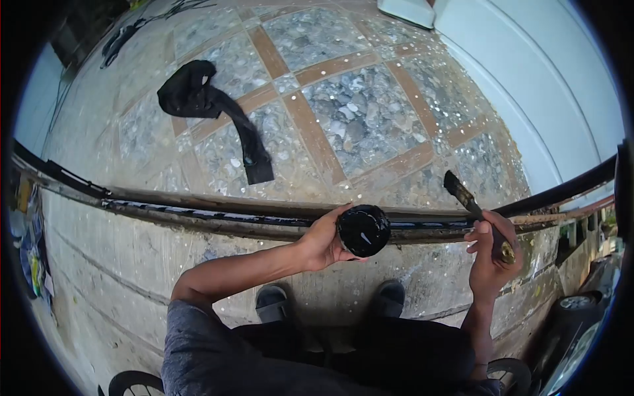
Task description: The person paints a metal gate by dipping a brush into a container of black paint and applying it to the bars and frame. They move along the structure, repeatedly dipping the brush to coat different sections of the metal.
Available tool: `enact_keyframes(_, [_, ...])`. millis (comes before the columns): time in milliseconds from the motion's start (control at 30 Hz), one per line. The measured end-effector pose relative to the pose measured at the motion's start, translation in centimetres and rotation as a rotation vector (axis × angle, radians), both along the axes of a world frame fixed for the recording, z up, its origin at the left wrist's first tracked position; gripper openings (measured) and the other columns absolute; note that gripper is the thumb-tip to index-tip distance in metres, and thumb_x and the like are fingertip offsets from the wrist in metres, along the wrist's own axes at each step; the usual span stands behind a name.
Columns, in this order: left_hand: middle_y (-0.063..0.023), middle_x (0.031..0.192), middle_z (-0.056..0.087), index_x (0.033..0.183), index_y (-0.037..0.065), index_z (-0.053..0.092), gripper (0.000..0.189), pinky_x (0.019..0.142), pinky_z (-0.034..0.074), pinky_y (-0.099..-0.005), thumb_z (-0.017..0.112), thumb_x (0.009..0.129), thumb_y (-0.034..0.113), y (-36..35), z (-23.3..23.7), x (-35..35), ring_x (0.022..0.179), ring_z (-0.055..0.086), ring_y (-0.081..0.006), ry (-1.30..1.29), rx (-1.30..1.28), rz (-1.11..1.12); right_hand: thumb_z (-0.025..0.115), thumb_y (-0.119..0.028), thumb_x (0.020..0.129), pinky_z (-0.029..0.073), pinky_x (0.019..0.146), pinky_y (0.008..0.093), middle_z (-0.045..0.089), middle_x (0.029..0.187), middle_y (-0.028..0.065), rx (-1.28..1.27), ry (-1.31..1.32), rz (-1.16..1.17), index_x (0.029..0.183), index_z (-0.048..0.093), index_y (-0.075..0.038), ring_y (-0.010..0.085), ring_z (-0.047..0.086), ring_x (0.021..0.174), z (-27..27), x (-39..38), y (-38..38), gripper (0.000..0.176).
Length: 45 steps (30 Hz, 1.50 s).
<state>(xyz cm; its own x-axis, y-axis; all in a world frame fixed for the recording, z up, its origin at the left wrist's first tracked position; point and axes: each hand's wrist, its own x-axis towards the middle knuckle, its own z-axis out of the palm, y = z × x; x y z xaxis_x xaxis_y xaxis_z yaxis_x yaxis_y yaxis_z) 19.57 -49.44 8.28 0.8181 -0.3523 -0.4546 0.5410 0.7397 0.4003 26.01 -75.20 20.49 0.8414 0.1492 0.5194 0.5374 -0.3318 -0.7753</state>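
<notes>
My left hand [323,239] is wrapped around the side of a small can of black paint [363,231], its glossy dark surface facing up at me. In my right hand [494,254] is a paintbrush [470,201], gripped by the handle with its black bristles pointing up and to the left. Both hands are close to a long black metal rail [264,220] that runs across in front of me. Wet-looking, shiny black shows along parts of the rail.
Beyond the rail, a black cloth [241,132] lies on the stone-and-tile floor [360,119]. A white panel [528,86] stands at the right. My sandalled feet [272,303] rest on concrete. A parked car [574,317] is at the lower right, and bicycle wheels [135,383] show behind me.
</notes>
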Motion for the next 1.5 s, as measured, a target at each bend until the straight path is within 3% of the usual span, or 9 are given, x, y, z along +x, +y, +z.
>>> enact_keyframes(267, [-0.0175,0.106,0.070,0.128,0.005,0.053,0.052,0.075,0.064,-0.0489,0.031,0.105,0.047,-1.0,-1.1,-0.2,0.088,0.073,-0.0295,-0.010,0.002,0.084,0.059,-0.022,0.102,0.047,0.054,0.0223,0.069,0.092,0.0146,-0.191,-0.074,-0.110,0.120,0.064,0.004,0.0154,0.066,0.072,-0.8,0.4,-1.9,0.033])
enact_keyframes(333, [-0.0186,0.105,0.070,0.125,0.004,0.054,0.054,0.074,0.063,-0.0502,0.032,0.103,0.048,-1.3,-1.6,-0.2,0.085,0.073,-0.0307,-0.019,-0.028,0.087,0.059,-0.021,0.102,0.049,0.064,0.0217,0.067,0.080,0.0084,-0.198,-0.056,-0.117,0.124,0.063,0.004,0.0145,0.067,0.081,-1.1,0.8,-2.7,0.034])
enact_keyframes(467, [-0.0192,0.100,0.070,0.121,0.003,0.057,0.057,0.073,0.063,-0.0481,0.030,0.102,0.049,-1.1,-1.2,-0.5,0.081,0.073,-0.0307,-0.017,-0.016,0.064,0.056,-0.025,0.103,0.049,0.065,0.0244,0.068,0.083,0.0098,-0.231,-0.046,-0.148,0.126,0.062,0.005,0.0198,0.069,0.093,-1.1,1.2,-3.2,0.038])
enact_keyframes(700, [-0.0180,0.099,0.071,0.121,0.003,0.057,0.057,0.072,0.063,-0.0474,0.029,0.102,0.050,-0.4,-1.5,-0.5,0.080,0.073,-0.0308,0.013,-0.026,0.107,0.054,-0.029,0.104,0.047,0.067,0.0260,0.070,0.100,0.0158,-0.230,0.024,-0.188,0.127,0.062,0.005,0.0190,0.068,0.090,-1.4,1.3,-3.4,0.042])
enact_keyframes(1000, [-0.0121,0.098,0.071,0.123,0.011,0.057,0.055,0.071,0.064,-0.0454,0.029,0.102,0.054,1.6,-2.5,0.5,0.081,0.073,-0.0247,0.034,-0.014,0.177,0.052,-0.022,0.105,0.044,0.063,0.0244,0.069,0.092,0.0131,-0.333,0.003,-0.054,0.129,0.061,0.005,0.0136,0.063,0.078,-2.7,2.9,-4.2,0.037])
enact_keyframes(1167, [-0.0115,0.101,0.071,0.125,0.009,0.056,0.054,0.070,0.065,-0.0430,0.026,0.105,0.051,2.3,-2.4,0.4,0.083,0.073,-0.0237,0.042,-0.047,0.172,0.052,-0.023,0.104,0.044,0.064,0.0243,0.069,0.103,0.0132,-0.272,0.099,-0.093,0.132,0.061,0.001,0.0121,0.061,0.079,-3.5,2.9,-2.8,0.037])
enact_keyframes(1267, [-0.0119,0.103,0.070,0.126,0.009,0.055,0.054,0.070,0.065,-0.0429,0.024,0.106,0.049,2.3,-2.4,0.4,0.084,0.073,-0.0240,0.033,-0.062,0.182,0.073,-0.023,0.093,0.049,0.041,0.0278,0.066,0.062,0.0165,-0.005,-0.069,0.071,0.089,0.067,0.010,0.0173,0.058,0.045,-1.8,1.0,2.0,0.034])
enact_keyframes(1367, [-0.0121,0.104,0.070,0.128,0.010,0.053,0.054,0.070,0.065,-0.0439,0.024,0.106,0.049,2.6,-2.3,0.4,0.084,0.073,-0.0250,0.042,-0.008,0.200,0.054,-0.024,0.103,0.045,0.064,0.0249,0.070,0.099,0.0138,-0.262,0.121,-0.079,0.130,0.061,0.002,0.0126,0.063,0.080,-3.6,2.3,-1.9,0.038])
enact_keyframes(1500, [-0.0127,0.111,0.068,0.131,0.009,0.052,0.051,0.070,0.065,-0.0448,0.024,0.107,0.046,3.7,-2.1,0.4,0.088,0.073,-0.0268,0.052,0.011,0.231,0.056,-0.021,0.102,0.048,0.061,0.0248,0.070,0.085,0.0144,-0.299,0.098,-0.141,0.126,0.061,0.006,0.0150,0.066,0.076,-2.4,1.3,-1.0,0.036])
